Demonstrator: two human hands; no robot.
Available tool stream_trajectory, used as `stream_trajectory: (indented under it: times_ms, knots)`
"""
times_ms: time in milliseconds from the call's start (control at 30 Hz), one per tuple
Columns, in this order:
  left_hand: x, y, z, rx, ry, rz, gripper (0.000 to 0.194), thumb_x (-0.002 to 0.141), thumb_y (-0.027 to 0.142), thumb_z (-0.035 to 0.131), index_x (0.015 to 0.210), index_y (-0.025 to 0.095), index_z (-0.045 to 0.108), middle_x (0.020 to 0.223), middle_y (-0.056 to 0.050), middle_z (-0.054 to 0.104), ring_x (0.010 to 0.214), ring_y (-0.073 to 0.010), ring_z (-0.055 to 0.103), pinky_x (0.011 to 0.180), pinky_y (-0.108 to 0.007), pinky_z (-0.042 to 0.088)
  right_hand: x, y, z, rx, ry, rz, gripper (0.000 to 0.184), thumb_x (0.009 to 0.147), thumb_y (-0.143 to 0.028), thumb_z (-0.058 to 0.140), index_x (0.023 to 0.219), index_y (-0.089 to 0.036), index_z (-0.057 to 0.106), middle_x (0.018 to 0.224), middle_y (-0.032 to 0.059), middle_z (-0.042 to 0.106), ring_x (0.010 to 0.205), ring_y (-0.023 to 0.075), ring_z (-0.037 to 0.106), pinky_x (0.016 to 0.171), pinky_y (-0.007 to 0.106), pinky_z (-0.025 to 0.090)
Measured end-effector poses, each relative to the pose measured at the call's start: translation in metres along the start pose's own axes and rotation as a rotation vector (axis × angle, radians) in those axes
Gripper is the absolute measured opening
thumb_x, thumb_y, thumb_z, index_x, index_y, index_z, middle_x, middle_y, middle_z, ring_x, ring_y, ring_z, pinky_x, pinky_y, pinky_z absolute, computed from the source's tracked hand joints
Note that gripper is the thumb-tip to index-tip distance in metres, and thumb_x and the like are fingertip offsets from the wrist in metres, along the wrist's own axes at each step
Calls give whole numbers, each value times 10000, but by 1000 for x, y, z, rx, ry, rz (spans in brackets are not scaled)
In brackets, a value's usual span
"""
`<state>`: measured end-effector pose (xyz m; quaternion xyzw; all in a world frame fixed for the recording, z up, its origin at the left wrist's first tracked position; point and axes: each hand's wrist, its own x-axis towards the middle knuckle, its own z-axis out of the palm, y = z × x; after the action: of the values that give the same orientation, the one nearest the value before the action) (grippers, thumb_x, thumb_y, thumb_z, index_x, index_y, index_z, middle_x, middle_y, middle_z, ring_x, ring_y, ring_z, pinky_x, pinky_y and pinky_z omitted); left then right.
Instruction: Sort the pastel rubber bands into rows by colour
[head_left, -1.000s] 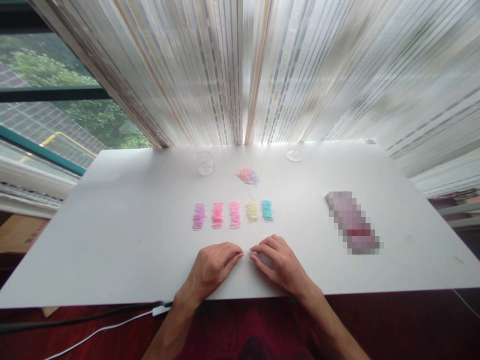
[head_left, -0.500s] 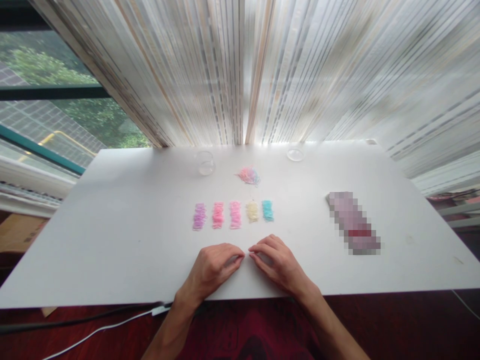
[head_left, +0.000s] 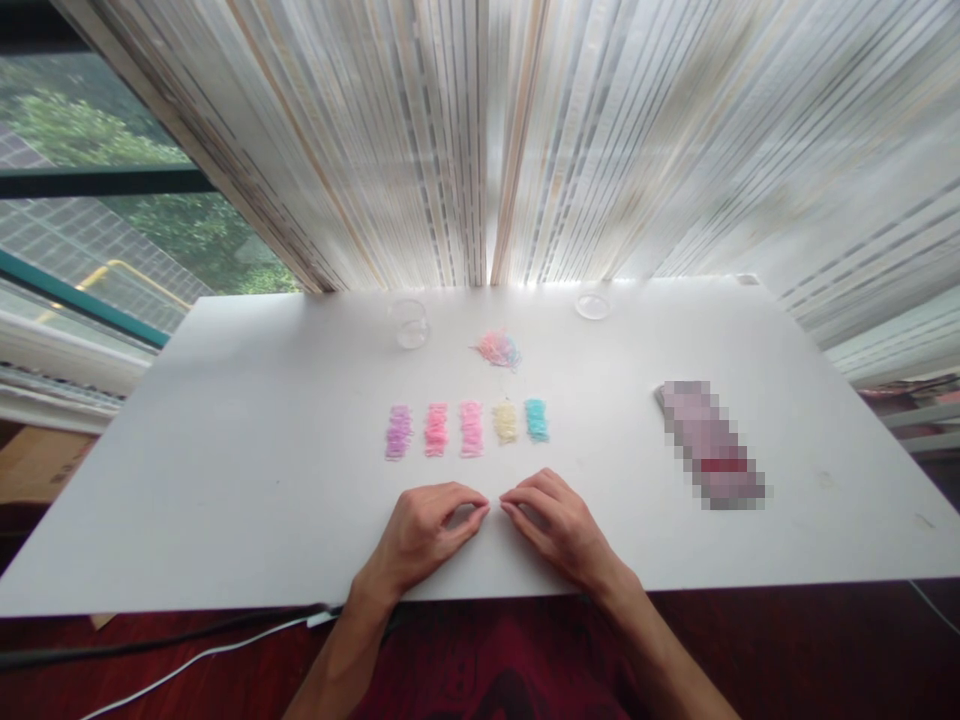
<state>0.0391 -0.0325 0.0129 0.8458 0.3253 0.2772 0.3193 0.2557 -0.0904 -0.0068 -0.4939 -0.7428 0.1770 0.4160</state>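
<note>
My left hand (head_left: 424, 535) and my right hand (head_left: 559, 525) rest on the near part of a white table (head_left: 247, 440), fingertips almost touching. Both hands are curled, with thumb and fingers drawn into a pinch; anything between them is too small to make out. Just beyond the hands runs a row of small sorted piles: purple (head_left: 398, 431), pink (head_left: 436, 429), lighter pink (head_left: 471, 428), yellow (head_left: 505, 422) and teal (head_left: 535, 419). A mixed-colour pile (head_left: 497, 349) lies farther back.
A clear cup (head_left: 411, 324) and a clear shallow dish (head_left: 592, 305) stand near the table's far edge, below striped curtains. A pixelated oblong object (head_left: 712, 445) lies at the right. Cables (head_left: 195, 655) run under the front edge at the left.
My left hand's fingers have curled in slightly, showing a small gap under the thumb. Otherwise both hands stay in place.
</note>
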Motion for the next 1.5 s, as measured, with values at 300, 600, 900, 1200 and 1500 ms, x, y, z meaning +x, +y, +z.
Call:
stream_trajectory:
  times_ms: [300, 600, 900, 1200, 1500]
  knots:
    - [2, 1, -2, 21, -5, -15, 98, 939, 186, 645, 940, 197, 743, 860, -31, 792, 761, -161, 742, 719, -238, 568, 1, -1, -1, 16, 17, -4, 110, 1004, -170, 585, 1008, -227, 679, 850, 48, 699, 783, 201, 629, 703, 337, 549]
    - [1, -9, -10, 116, 29, 53, 133, 984, 201, 614, 975, 197, 747, 894, -20, 766, 783, -136, 721, 732, -217, 537, -1, 0, 0, -2, -12, 13, 116, 998, -140, 581, 1037, -205, 669, 886, 56, 690, 822, 207, 615, 742, 352, 546]
    - [0, -37, -35, 531, 278, -134, 222, 1008, 353, 610, 990, 254, 807, 794, 21, 664, 626, -97, 618, 588, -206, 435, -1, -1, 0, 11, -32, 36, 117, 991, -139, 582, 1022, -211, 669, 882, 59, 684, 817, 211, 610, 728, 357, 541]
    - [-9, -44, -49, 563, 326, -192, 196, 991, 342, 638, 989, 257, 815, 806, 28, 666, 631, -90, 620, 583, -196, 434, -1, -1, -1, 20, -39, 45, 119, 996, -146, 574, 1009, -212, 672, 873, 55, 686, 809, 206, 616, 726, 352, 538]
    - [-21, -58, -67, 665, 382, -238, 234, 996, 380, 630, 978, 240, 817, 762, 28, 642, 554, -81, 567, 537, -202, 401, -1, 0, -1, 33, -41, 58, 112, 990, -143, 587, 1000, -213, 674, 877, 53, 686, 817, 205, 616, 730, 351, 537]
